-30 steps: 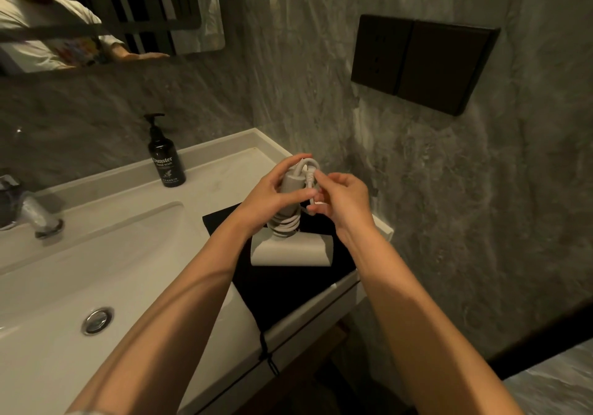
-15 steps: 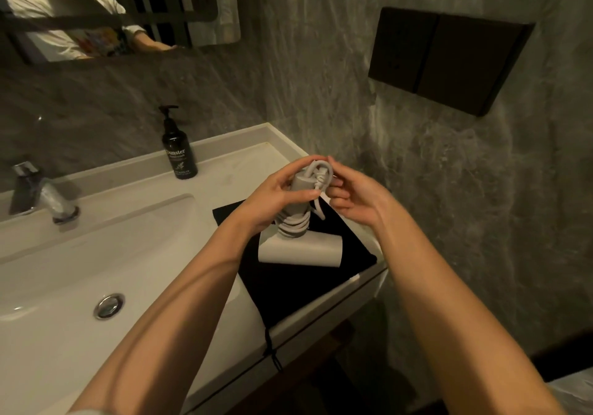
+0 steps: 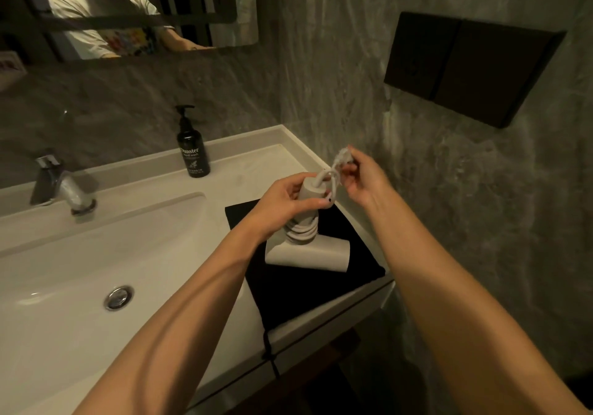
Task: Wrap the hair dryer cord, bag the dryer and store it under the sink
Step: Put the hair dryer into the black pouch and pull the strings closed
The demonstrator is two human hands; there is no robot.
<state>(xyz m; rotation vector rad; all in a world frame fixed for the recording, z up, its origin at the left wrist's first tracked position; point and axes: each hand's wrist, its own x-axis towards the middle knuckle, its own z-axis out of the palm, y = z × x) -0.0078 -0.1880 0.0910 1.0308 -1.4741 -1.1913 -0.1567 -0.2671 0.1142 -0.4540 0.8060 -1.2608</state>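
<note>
A: How many things sit on the counter?

B: Four that I can count. One pale grey plastic hair dryer (image 3: 308,251) stands on its barrel on one flat black fabric drawstring bag (image 3: 308,289), at the right end of the white stone vanity counter (image 3: 244,170). One black pump bottle of hand wash (image 3: 192,151) stands at the far edge, well apart from the dryer. One chrome tap (image 3: 64,186) is at the far left, above the single white basin (image 3: 80,254) with its one round metal drain (image 3: 118,297).

A: And the hands?

B: Two, both bare. The left hand (image 3: 288,196) is wrapped around the upright handle of the dryer, thumb pressed on its near side. The right hand (image 3: 359,180) is pinched narrow on the free end of the white power cord (image 3: 330,178), lifted just right of the handle top.

A: Where does the cord run?

B: Several turns are coiled around the lower handle, just above the barrel. One loop arches over the handle's top to the right hand. I cannot tell the plug clearly; it is blurred.

A: Anything else?

B: One wall mirror (image 3: 199,4) at far left and one dark rectangular wall panel (image 3: 471,65) at far right. The bag's drawstring hangs over the near counter edge.
</note>
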